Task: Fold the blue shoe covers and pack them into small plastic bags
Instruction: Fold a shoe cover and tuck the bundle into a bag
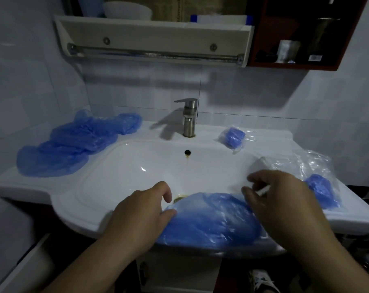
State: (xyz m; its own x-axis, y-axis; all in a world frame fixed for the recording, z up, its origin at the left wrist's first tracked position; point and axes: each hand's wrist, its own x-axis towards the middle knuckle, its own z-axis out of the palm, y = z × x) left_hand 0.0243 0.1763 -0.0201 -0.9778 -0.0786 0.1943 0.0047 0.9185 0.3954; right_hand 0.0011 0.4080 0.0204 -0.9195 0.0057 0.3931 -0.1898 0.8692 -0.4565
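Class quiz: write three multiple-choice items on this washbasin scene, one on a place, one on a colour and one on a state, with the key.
1. Where does the loose pile of shoe covers lie?
A. on the counter, left of the basin
B. inside the basin
C. on the wall shelf

2. What colour is the faucet?
A. gold
B. black
C. silver

3. What state is the faucet in?
A. running hard
B. off
C. taken off its base

Key: 1 A, the blue pile rests on the white top beside the bowl; 2 C, its metal is silvery grey; 3 B, no water falls from the spout.
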